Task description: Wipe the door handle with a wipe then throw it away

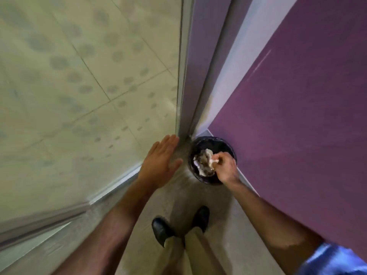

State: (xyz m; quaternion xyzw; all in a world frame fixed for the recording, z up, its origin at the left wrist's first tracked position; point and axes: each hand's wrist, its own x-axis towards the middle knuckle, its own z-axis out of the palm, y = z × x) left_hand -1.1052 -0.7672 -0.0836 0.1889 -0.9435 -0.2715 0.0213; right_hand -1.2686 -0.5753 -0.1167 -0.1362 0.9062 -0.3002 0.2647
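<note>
**A:** Where the view looks straight down, what lies nearest?

**B:** Two black shoes (179,227) under khaki trouser legs (190,253), standing on a pale, speckled floor (222,219). A blue sleeve (335,261) shows at the lower right edge.

**A:** And the room around them?

**B:** It is a narrow corner. On the left stands a frosted glass panel (79,86) with rows of grey dots, set in a metal frame (59,217) along its bottom edge. On the right rises a purple wall (297,116), with a paler lilac strip (238,66) beside it running up to the corner.

**A:** The hands?

**B:** The left hand (160,161) is spread flat, fingers straight and together, holding nothing, close to the glass panel's edge. The right hand (226,167) reaches over a small round black waste bin (210,180) that sits on the floor in the corner, against the purple wall.

**A:** Where is the wipe?

**B:** The wipe (215,160) is pinched between the right thumb and fingertips, just above the bin's opening. Only a small white, crumpled bit shows past the fingers; it is blurred.

**A:** What is in the bin?

**B:** Crumpled paper waste (203,161), white with brownish patches, lies inside, just beside the held wipe. I cannot tell whether the two touch.
</note>
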